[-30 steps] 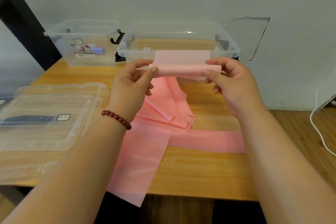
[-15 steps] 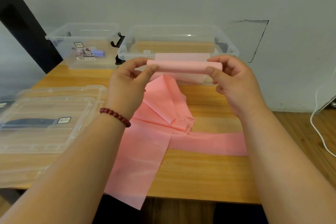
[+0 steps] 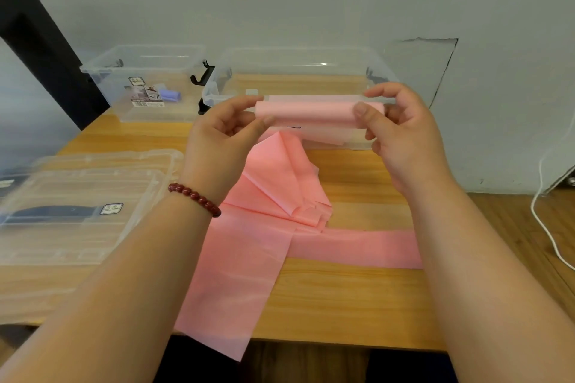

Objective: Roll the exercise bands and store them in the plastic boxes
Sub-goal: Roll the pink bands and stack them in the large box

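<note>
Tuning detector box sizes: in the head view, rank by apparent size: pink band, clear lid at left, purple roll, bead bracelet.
1. pink band and clear lid: alike, no ranking.
2. bead bracelet.
3. purple roll, though it lies farther from the camera, so unsure.

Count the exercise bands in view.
3. A long pink band, held by left hand and right hand; a purple roll in the back-left clear plastic box; a dark blue band under a clear plastic lid at left. More may be hidden.
</note>
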